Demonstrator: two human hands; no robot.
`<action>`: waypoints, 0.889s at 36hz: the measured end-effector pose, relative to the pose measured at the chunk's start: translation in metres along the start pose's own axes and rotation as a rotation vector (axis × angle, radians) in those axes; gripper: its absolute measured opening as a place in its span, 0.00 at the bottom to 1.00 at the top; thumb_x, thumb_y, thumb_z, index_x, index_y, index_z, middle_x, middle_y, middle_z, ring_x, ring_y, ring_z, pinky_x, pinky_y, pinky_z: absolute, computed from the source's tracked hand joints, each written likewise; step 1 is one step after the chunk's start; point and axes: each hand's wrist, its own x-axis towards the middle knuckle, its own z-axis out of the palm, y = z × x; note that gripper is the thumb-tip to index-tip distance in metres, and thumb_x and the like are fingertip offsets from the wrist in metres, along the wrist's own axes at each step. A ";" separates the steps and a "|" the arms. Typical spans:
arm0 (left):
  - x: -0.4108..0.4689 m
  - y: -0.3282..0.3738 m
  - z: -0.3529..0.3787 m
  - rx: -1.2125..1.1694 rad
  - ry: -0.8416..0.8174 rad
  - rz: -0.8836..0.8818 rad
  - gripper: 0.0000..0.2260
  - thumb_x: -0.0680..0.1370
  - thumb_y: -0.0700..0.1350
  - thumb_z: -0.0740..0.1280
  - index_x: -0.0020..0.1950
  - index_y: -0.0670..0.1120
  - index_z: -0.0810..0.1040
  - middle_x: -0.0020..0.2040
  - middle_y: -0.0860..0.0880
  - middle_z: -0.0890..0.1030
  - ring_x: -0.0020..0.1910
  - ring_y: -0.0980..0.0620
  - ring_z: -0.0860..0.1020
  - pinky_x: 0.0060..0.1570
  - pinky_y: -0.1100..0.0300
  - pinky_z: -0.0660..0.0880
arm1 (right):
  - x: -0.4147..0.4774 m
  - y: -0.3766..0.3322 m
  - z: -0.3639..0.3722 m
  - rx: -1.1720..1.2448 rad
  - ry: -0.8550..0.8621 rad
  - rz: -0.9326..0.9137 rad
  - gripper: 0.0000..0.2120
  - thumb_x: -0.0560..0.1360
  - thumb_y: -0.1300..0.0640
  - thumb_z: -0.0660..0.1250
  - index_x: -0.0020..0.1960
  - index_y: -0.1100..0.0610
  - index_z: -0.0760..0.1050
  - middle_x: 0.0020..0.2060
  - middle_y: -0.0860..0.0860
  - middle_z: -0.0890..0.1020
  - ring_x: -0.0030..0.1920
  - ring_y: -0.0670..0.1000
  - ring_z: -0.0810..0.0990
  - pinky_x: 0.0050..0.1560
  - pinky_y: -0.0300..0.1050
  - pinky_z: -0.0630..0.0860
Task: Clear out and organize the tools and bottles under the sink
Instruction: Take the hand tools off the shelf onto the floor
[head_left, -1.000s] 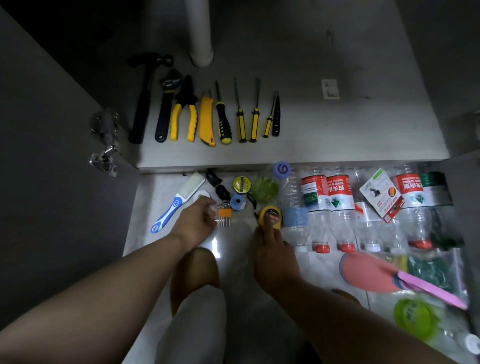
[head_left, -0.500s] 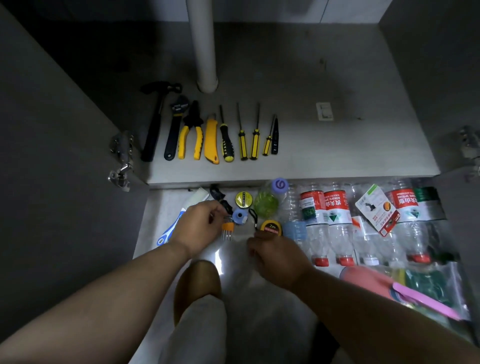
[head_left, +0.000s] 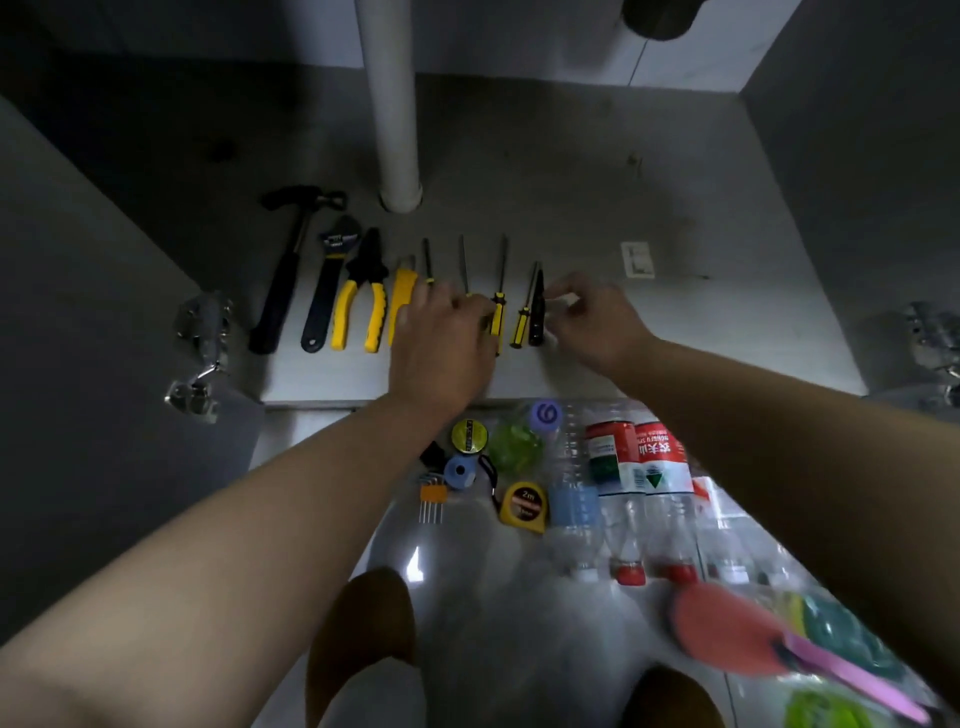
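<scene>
The tools lie in a row on the cabinet floor under the sink: hammer, wrench, pliers, yellow knife, then screwdrivers. The left hand lies palm down over the middle of the row, fingers bent over some screwdriver handles and hiding them; whether they grip one I cannot tell. The right hand hangs just right of the last small black tool, fingers curled, thumb and forefinger close together; whether they pinch anything I cannot tell. A white pipe stands behind the row. On the tiled floor in front lie bottles side by side, a tape measure and hex keys
</scene>
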 end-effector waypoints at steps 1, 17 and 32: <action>0.003 -0.001 0.003 0.037 -0.020 0.011 0.17 0.78 0.52 0.68 0.66 0.53 0.79 0.60 0.47 0.74 0.65 0.42 0.69 0.58 0.48 0.68 | 0.007 0.003 0.004 -0.019 -0.006 0.036 0.14 0.77 0.60 0.67 0.62 0.56 0.76 0.57 0.59 0.79 0.56 0.58 0.80 0.58 0.46 0.77; 0.037 0.008 0.016 0.183 -0.147 -0.060 0.20 0.78 0.64 0.65 0.60 0.50 0.79 0.63 0.42 0.73 0.62 0.40 0.74 0.70 0.47 0.57 | 0.042 0.004 0.042 -0.217 0.109 0.275 0.14 0.73 0.51 0.74 0.50 0.58 0.74 0.52 0.56 0.80 0.55 0.59 0.81 0.45 0.45 0.73; 0.033 0.033 0.023 0.036 -0.045 0.183 0.12 0.78 0.55 0.67 0.58 0.53 0.79 0.56 0.49 0.78 0.61 0.44 0.71 0.56 0.51 0.64 | 0.023 0.042 0.005 -0.013 0.149 0.278 0.12 0.78 0.50 0.68 0.49 0.59 0.81 0.46 0.57 0.83 0.48 0.57 0.82 0.46 0.47 0.77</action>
